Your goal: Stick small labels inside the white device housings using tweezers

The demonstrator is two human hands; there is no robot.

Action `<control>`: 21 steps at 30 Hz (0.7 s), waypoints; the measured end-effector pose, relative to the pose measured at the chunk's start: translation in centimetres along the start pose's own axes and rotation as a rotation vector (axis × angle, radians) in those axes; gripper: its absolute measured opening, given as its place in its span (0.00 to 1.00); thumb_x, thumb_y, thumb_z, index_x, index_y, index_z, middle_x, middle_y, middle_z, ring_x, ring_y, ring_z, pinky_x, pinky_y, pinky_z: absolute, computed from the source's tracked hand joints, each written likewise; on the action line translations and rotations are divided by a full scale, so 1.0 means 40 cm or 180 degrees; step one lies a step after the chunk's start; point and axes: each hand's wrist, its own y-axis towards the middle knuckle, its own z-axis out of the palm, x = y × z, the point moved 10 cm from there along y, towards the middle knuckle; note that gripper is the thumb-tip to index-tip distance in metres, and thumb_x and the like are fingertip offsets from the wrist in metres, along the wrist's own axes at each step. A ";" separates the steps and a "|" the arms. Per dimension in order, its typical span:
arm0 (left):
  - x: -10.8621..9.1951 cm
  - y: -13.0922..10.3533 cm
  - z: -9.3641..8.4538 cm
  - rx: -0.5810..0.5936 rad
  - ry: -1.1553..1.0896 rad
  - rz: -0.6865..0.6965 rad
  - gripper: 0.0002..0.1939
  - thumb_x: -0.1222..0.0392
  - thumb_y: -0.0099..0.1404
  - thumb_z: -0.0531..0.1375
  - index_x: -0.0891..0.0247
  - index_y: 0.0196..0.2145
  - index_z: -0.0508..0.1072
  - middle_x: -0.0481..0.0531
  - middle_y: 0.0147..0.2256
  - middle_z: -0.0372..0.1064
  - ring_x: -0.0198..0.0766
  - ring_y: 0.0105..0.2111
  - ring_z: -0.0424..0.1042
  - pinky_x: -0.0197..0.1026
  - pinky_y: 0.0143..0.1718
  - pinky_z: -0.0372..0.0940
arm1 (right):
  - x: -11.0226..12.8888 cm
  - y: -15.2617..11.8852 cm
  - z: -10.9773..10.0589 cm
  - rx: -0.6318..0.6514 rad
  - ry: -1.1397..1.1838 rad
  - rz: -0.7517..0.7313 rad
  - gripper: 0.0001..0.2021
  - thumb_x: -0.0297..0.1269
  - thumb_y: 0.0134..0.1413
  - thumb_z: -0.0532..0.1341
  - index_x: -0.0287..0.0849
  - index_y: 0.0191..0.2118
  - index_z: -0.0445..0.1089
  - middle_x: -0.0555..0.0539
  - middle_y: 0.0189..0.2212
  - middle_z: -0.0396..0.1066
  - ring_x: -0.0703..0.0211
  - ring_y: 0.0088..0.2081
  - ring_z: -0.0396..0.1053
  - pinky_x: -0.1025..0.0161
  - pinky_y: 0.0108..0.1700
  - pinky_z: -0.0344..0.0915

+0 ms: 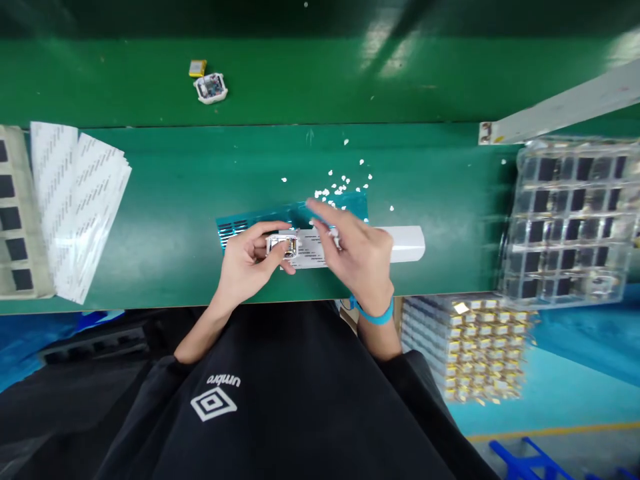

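Observation:
My left hand [250, 262] grips a small white-framed device [283, 247] with its inner parts showing, the thumb lying across it. My right hand [353, 247] is just to the right, over a white printed strip [311, 249], with index finger and thumb apart; its other fingers are curled, and a small white bit shows near them. Beneath both lies a blue-green sheet [265, 217] with dark slots at its left end. Several tiny white pieces [343, 179] are scattered on the green table [425, 167] beyond my right hand.
A second open device [211, 88] and a yellow battery [197, 68] lie at the back. White printed sheets [83, 207] and a beige tray [43, 267] are at left. Clear compartment trays [510, 267] stand at right, with stacked yellow-tipped parts [480, 347] below and a white bar [560, 103] above.

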 end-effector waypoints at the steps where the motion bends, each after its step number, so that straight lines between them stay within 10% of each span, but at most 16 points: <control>1: 0.001 0.005 0.003 0.0033 -0.0014 -0.0001 0.12 0.56 0.68 0.70 0.62 0.47 0.79 0.46 0.25 0.81 0.41 0.22 0.83 0.37 0.24 0.77 | 0.018 -0.012 0.015 0.0159 0.0071 -0.0169 0.18 0.30 0.76 0.59 0.52 0.62 0.78 0.50 0.50 0.86 0.59 0.40 0.85 0.62 0.42 0.82; 21: -0.038 -0.052 0.034 0.0053 0.0228 0.0214 0.08 0.62 0.71 0.67 0.59 0.42 0.71 0.44 0.33 0.82 0.36 0.27 0.85 0.34 0.29 0.80 | 0.105 -0.088 -0.020 0.0109 -0.0147 -0.0675 0.19 0.24 0.74 0.59 0.45 0.62 0.77 0.49 0.53 0.85 0.58 0.45 0.87 0.65 0.44 0.84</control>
